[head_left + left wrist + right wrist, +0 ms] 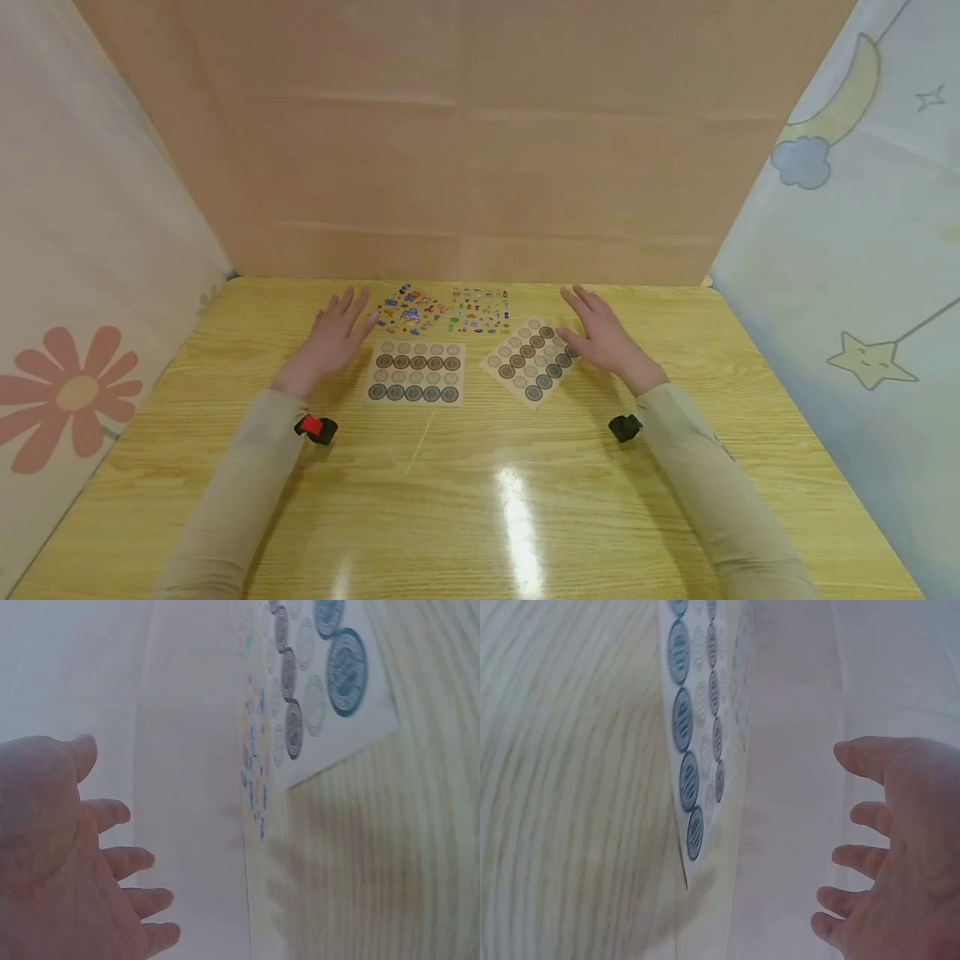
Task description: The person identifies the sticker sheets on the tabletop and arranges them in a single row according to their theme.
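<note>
With the left hand (pixel 328 342) spread wide and unladen beside the multicoloured sticker sheet (pixel 410 315) and the straight-set coin-print sheet (pixel 416 372), and, farther right, by the slanted coin-print sheet (pixel 528 362), the right hand (pixel 604 340) equally wide and unladen, best to press lightly and slide each sheet only by its edges.

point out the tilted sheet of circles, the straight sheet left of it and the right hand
tilted sheet (pixel 532 362): head view, middle of its printed face
straight sheet (pixel 416 372): head view, middle of its printed face
right hand (pixel 604 337): head view, back of the hand
</note>
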The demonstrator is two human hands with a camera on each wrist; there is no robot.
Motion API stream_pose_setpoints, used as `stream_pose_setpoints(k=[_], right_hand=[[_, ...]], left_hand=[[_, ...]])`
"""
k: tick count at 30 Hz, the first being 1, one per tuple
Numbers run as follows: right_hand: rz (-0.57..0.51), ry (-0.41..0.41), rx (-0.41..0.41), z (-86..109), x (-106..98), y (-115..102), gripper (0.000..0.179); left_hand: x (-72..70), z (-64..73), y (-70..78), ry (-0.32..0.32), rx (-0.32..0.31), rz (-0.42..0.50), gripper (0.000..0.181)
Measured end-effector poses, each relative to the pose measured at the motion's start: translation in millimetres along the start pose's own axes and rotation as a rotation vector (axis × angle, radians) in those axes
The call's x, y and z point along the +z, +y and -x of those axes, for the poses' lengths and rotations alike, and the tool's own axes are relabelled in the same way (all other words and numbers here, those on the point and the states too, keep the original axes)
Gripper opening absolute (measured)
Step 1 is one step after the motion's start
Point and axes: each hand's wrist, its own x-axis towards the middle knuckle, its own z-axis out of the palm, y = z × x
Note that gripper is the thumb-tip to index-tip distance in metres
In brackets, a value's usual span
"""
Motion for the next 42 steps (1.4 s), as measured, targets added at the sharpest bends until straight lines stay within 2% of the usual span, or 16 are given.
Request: stream_pose_setpoints(k=[4,9,12,15,19,22,26,30,37,42], right_hand=[[-0.098,-0.004,-0.004,-4.7,-1.2,-4.1,0.064],[-0.21,-0.006,0.034,-9.9,-1.8,-12.1,0.061],[-0.313,-0.017,0.062,-12.4,-1.5,-19.2,0.06],[-0.436,-0.039,0.087,-15.8,-0.7,-26.2,0.058],[-0.555,-0.071,0.128,-20.9,0.1,-33.9,0.056],[-0.625,-0.091,0.147,-25.1,-0.6,-39.7,0.055],[-0.769,-0.117,0.17,-32.5,-1.2,-46.6,0.053],[-0.91,-0.14,0.198,-42.6,1.2,-52.0,0.053],[-1.102,-0.174,0.235,-60.7,10.6,-61.5,0.052],[-1.269,-0.196,0.275,-75.4,19.8,-65.4,0.051]], left_hand=[[-3.1,-3.0,0.0,0.011,0.006,0.086,0.072],[-6.7,-5.8,0.6,0.066,0.01,0.174,0.071],[-9.0,-6.5,0.8,0.099,0.019,0.218,0.066],[-11.8,-5.9,1.0,0.106,0.008,0.289,0.065],[-16.1,-3.1,2.0,0.1,-0.028,0.421,0.065],[-18.6,-2.9,1.4,0.098,-0.032,0.56,0.064],[-20.1,-6.1,-1.8,0.077,-0.043,0.747,0.063],[-20.3,-10.7,-4.7,0.049,-0.091,0.881,0.062],[-20.8,-15.9,-6.8,0.027,-0.2,1.015,0.064],[-18.8,-18.3,-11.2,0.023,-0.251,1.122,0.062]])
